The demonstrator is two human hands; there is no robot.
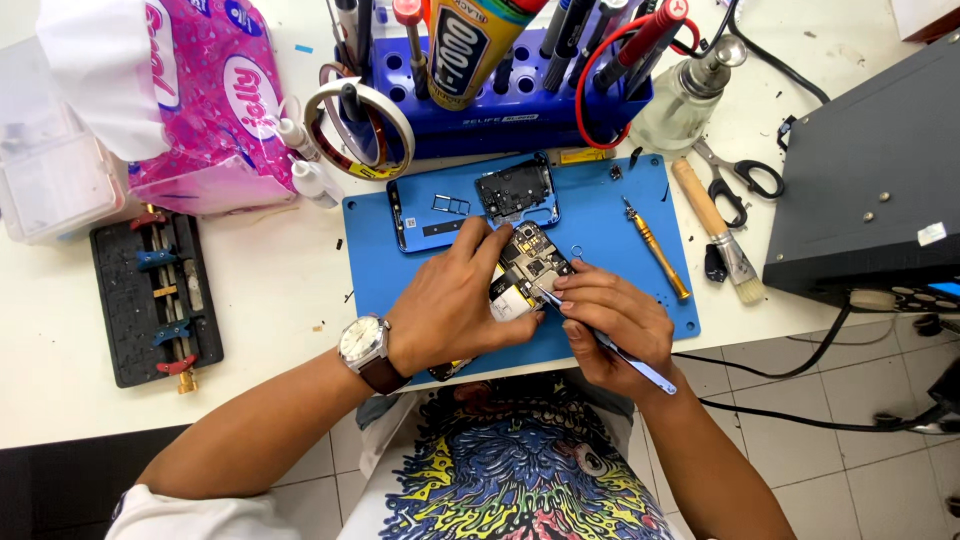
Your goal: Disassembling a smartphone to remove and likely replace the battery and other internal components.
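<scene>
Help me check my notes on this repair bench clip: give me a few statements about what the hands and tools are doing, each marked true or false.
1. The right hand holds metal tweezers with the tips at the opened phone. True.
2. The left hand is lifted clear of the phone. False: it rests on the phone, fingers pressing on it.
3. A wristwatch sits on the left wrist. True.
4. The yellow-handled screwdriver is in the right hand. False: it lies loose on the blue mat, right of the phone.
5. The brush lies at the mat's right edge, near the scissors. True.
</scene>
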